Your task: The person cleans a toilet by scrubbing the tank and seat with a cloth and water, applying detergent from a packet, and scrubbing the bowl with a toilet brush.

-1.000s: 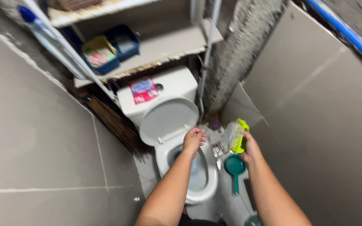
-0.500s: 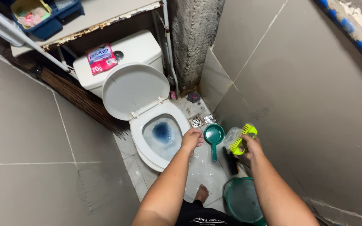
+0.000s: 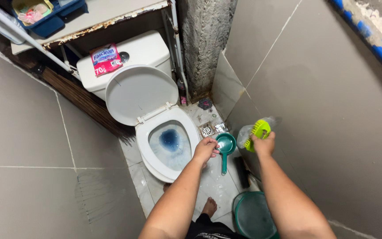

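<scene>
A bundle of brown broom bristles (image 3: 82, 104) is leaning along the tiled wall at the far left, and beside it the white toilet (image 3: 155, 146) is sitting with its lid (image 3: 141, 94) up and blue water pooling in the bowl. My left hand (image 3: 205, 149) is hovering loosely curled and holding nothing over the toilet's right rim, right beside a green dipper (image 3: 225, 146) lying on the wet floor. My right hand (image 3: 263, 144) is gripping a lime-green scrub brush (image 3: 258, 132) close to the right wall, above a green bucket (image 3: 254, 216).
</scene>
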